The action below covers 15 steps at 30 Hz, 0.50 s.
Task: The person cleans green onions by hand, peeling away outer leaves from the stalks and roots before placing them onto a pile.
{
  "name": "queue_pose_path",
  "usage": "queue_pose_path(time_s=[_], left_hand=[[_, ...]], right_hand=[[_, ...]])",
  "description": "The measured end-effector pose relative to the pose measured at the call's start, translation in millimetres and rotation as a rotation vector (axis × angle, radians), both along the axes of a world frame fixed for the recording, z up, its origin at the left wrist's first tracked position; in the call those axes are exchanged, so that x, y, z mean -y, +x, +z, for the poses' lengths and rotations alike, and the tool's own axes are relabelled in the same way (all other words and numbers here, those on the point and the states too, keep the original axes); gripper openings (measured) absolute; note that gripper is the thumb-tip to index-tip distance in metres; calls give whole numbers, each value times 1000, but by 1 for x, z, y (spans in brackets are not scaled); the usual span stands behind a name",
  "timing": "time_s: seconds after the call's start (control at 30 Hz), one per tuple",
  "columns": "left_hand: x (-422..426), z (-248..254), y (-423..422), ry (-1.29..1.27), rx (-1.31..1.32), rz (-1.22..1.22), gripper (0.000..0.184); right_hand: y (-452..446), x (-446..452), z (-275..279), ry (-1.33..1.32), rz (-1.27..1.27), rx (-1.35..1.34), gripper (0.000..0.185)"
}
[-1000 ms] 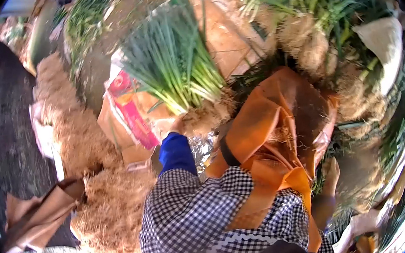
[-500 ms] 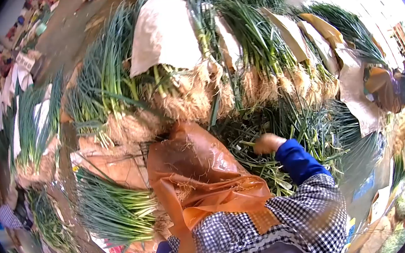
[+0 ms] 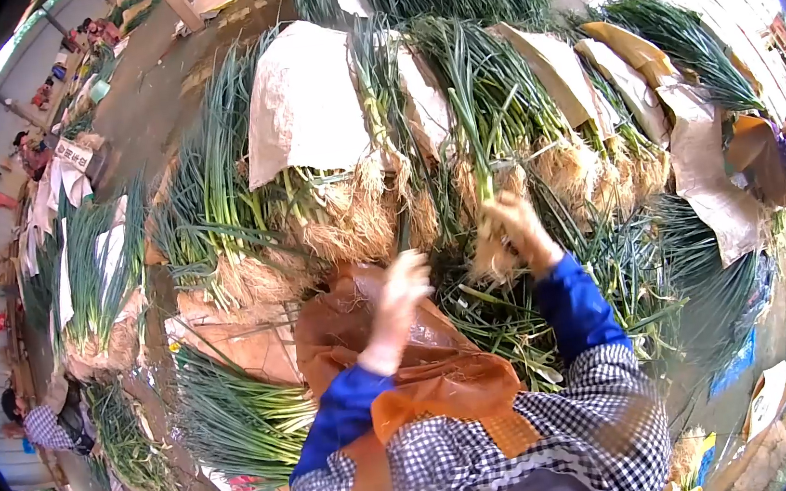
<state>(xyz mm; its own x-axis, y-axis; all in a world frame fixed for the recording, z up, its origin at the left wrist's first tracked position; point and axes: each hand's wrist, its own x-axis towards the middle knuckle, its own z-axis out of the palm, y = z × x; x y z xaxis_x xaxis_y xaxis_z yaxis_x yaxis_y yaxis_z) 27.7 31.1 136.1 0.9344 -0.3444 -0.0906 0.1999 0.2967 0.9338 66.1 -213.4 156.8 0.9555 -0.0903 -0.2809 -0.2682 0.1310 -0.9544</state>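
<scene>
My right hand [image 3: 519, 231] is closed round the lower stalks of some green onions [image 3: 482, 163], just above their pale roots [image 3: 495, 261]. Over the orange apron [image 3: 459, 354] on my lap, my left hand [image 3: 402, 293] is raised and slightly blurred; its fingers look stretched out, with nothing seen in them. Ahead of both hands stands a row of green onion bunches, roots toward me, partly covered by a pale sack cloth [image 3: 304, 100]. Below my right hand lies a heap of loose green leaves [image 3: 489, 322].
A bunch of green onions [image 3: 248, 422] lies at my left on brown sacking [image 3: 248, 330]. More bunches [image 3: 100, 269] stand further left. A person [image 3: 49, 420] sits at the left, and another person [image 3: 780, 153] is at the right.
My left hand has come into view over the apron. My right hand has moved up from the leaf heap to the row and taken hold of green onions. The view has tilted upward.
</scene>
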Motion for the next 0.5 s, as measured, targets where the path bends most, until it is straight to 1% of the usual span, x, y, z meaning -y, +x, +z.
queue_pose_path(time_s=[0.07, 0.13, 0.17, 0.2, 0.23, 0.27, 0.3, 0.33, 0.4, 0.43, 0.47, 0.5], left_hand=[[54, -48, -9, 48, -206, -175, 45], [75, -85, -16, 231, -227, -285, 40], [78, -133, -25, 227, -139, -181, 34], [75, -120, -28, 232, -149, -185, 34], [71, -91, -30, 514, -74, -184, 33], [69, -75, -30, 792, 5, -178, 32], [71, -74, -29, 596, -193, -158, 31], [72, -92, -28, 482, -275, -108, 31], [74, -123, -28, 446, -95, -5, 27], [77, -124, -28, 447, -100, -1, 27], [79, -126, -25, 253, -178, 59, 25], [78, -127, -25, 59, -259, 118, 23]], right_hand=[[-30, -21, -46, 272, -16, -10, 19], [-49, -25, -67, 220, 28, -154, 16], [-49, -26, -78, 112, 3, -97, 20], [-44, -28, -80, -480, 18, -55, 29], [-41, -29, -79, -727, 28, -5, 33], [-39, -31, -77, -976, 43, 51, 37], [-39, -34, -81, -1116, 17, 121, 37], [-41, -40, -82, -1217, -13, 198, 36], [-57, -43, -78, -1276, 97, 232, 36], [-69, -43, -80, -1164, 67, 299, 35], [-86, -40, -79, -1097, 86, 342, 31], [-105, -31, -67, -966, 63, 442, 27]])
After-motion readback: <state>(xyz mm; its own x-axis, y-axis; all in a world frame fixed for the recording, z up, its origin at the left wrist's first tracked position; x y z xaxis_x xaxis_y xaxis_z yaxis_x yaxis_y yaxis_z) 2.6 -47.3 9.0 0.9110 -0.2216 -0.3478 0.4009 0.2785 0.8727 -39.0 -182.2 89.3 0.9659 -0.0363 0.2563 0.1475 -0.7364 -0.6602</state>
